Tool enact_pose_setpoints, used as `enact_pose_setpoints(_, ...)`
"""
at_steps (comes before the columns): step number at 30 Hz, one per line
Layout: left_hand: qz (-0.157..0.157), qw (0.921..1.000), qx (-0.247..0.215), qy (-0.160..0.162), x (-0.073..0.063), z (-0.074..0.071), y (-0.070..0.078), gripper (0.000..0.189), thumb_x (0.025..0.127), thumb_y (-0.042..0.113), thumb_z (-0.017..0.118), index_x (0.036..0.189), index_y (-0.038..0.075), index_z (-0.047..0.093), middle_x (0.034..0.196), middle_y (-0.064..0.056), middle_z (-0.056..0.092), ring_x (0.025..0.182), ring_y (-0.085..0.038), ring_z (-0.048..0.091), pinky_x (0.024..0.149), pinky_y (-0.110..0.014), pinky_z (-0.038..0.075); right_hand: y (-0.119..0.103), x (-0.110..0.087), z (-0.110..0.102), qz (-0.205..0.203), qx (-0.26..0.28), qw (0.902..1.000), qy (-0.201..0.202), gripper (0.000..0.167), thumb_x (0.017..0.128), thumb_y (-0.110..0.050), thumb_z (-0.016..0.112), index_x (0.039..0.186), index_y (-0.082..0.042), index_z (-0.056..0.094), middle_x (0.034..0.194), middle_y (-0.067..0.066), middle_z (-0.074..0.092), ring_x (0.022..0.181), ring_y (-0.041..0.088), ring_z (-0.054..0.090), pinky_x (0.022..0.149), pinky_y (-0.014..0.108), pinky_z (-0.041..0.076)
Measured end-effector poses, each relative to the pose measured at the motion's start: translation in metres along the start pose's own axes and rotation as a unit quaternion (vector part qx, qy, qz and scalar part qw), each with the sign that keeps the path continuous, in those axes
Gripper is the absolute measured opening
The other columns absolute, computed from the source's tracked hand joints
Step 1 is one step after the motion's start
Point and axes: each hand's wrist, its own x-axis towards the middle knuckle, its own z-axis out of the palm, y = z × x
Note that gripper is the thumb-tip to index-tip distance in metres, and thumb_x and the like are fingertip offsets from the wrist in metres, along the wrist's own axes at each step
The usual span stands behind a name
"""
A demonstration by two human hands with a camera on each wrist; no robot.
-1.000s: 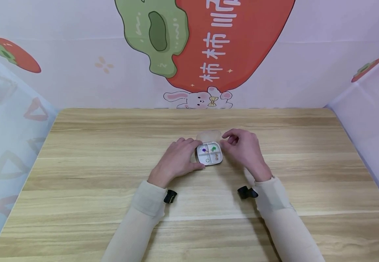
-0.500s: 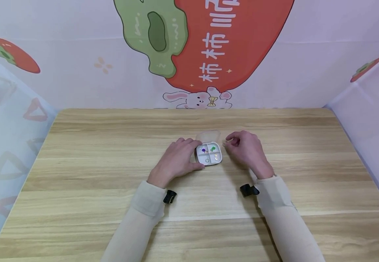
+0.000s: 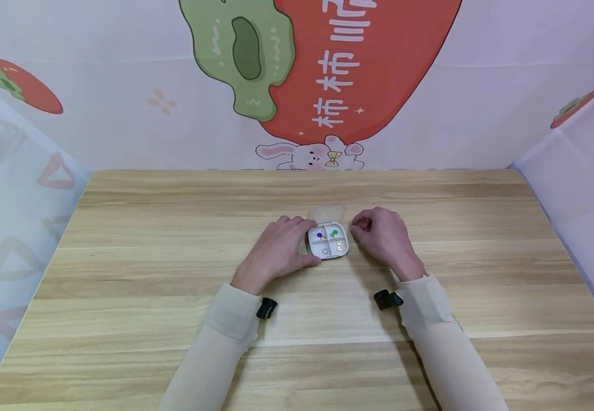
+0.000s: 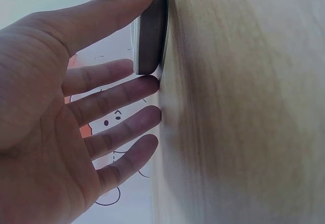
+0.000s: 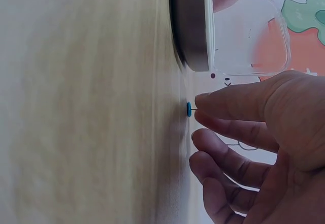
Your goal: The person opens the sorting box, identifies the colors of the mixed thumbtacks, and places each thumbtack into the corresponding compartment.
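Observation:
A small white pill case (image 3: 319,256) with rounded corners stands on the table, its clear lid (image 3: 326,213) flipped back behind it. Its sections hold small purple, green, gold-coloured and silvery pieces, too small to identify. My left hand (image 3: 276,251) holds the case at its left side, thumb at the front edge and index finger at the back corner; its other fingers extend behind. Right of the case, my right hand (image 3: 385,240) pinches the thin metal pin of a stud with a round blue head (image 5: 189,109) between thumb and index finger. The head is close to the tabletop; contact is unclear.
The wood-grain table (image 3: 173,342) stretches out around both hands. A white cloth backdrop (image 3: 122,125) printed with a large red persimmon rises at its back edge, and cloth sides flank it. Black wrist mounts (image 3: 388,299) sit by the cuffs.
My right hand shifted right, away from the case, then came slightly back to the left, its fingers lowered beside the case. The left hand and the case have stayed in place.

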Motion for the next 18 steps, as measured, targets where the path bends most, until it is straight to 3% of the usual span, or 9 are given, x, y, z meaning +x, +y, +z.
enact_pose_setpoints(18, -0.002, 1.0, -0.004, 0.003, 0.0, 0.0008, -0.0002, 0.072, 0.082, 0.045, 0.084, 0.141, 0.012, 0.059, 0.133, -0.006, 0.063, 0.116, -0.025, 0.053, 0.101, -0.044, 0.044, -0.0016, -0.0004, -0.0002, 0.003, 0.01, 0.9999, -0.012, 0.01, 0.094, -0.012, 0.071, 0.095, -0.005, 0.077, 0.082, 0.005, 0.069, 0.076, 0.023, 0.061, 0.071, 0.037, 0.047)
